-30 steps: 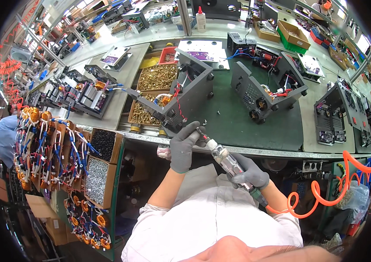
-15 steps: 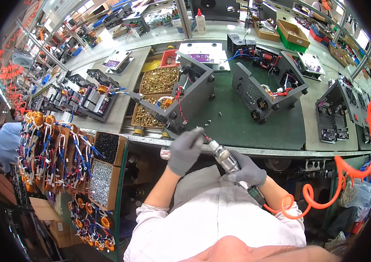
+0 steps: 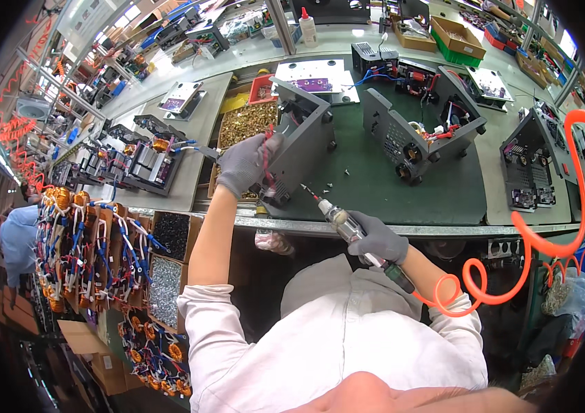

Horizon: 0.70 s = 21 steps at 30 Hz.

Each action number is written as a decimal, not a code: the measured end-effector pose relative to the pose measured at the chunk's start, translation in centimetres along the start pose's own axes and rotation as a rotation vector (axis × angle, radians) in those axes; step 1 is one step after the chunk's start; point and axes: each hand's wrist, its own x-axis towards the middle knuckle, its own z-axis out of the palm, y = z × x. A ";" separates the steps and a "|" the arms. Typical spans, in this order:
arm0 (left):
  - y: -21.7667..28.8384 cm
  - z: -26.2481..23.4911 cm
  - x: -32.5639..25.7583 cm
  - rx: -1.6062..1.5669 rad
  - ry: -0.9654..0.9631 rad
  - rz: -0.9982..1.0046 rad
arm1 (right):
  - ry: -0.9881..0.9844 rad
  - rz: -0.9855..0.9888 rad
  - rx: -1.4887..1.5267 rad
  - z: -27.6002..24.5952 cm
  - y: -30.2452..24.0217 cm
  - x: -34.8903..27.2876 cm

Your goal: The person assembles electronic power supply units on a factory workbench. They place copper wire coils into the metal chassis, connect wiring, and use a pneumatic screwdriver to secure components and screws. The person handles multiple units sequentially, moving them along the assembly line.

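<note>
A dark grey metal housing (image 3: 304, 141) stands on the bench in front of me, with twisted red wires (image 3: 267, 172) at its near left side. My left hand (image 3: 247, 165), in a grey glove, is closed over that side beside the wires and covers the inside; its exact fingertip hold is partly hidden. My right hand (image 3: 378, 241), also gloved, is wrapped round an air screwdriver (image 3: 340, 221). The bit slants up and left above the bench edge, apart from the housing. Several small screws (image 3: 329, 186) lie on the green mat right of the housing.
A second grey housing (image 3: 392, 134) stands on the green mat (image 3: 361, 196). Bins of brass-coloured parts (image 3: 247, 122) lie behind my left hand. An orange coiled hose (image 3: 485, 292) loops at the right from the screwdriver. Wired copper coils (image 3: 79, 255) hang at the left.
My left hand has left the screwdriver's tip and moved up and left onto the near housing. The right hand still holds the screwdriver, its bit now uncovered.
</note>
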 end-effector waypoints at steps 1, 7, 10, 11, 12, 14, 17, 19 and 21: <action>-0.2 0.2 0.0 0.004 0.037 0.018 | -0.005 -0.018 -0.015 0.1 0.1 0.3; -1.5 0.9 0.9 0.019 0.136 0.030 | -0.046 0.041 -0.020 0.3 -1.1 1.0; -2.0 1.3 1.3 -0.339 0.137 0.006 | -0.055 0.043 -0.020 0.0 -0.6 1.6; -1.9 1.2 1.4 -0.373 0.126 -0.028 | -0.051 0.037 -0.027 0.0 -0.4 1.7; -1.6 1.0 1.5 -0.408 0.116 -0.062 | -0.048 0.031 -0.034 -0.1 -0.3 1.8; -1.6 0.9 1.4 -0.473 0.104 -0.103 | -0.054 0.028 -0.025 -0.1 -0.1 2.1; -1.3 0.8 1.4 -0.498 0.095 -0.095 | -0.065 0.030 0.020 -0.3 0.0 2.5; -0.4 0.3 0.9 -0.425 0.099 -0.079 | -0.078 0.026 0.038 -0.4 0.0 2.9; -2.4 1.2 2.2 -0.403 0.107 -0.075 | -0.090 0.046 0.072 -0.3 -0.3 3.4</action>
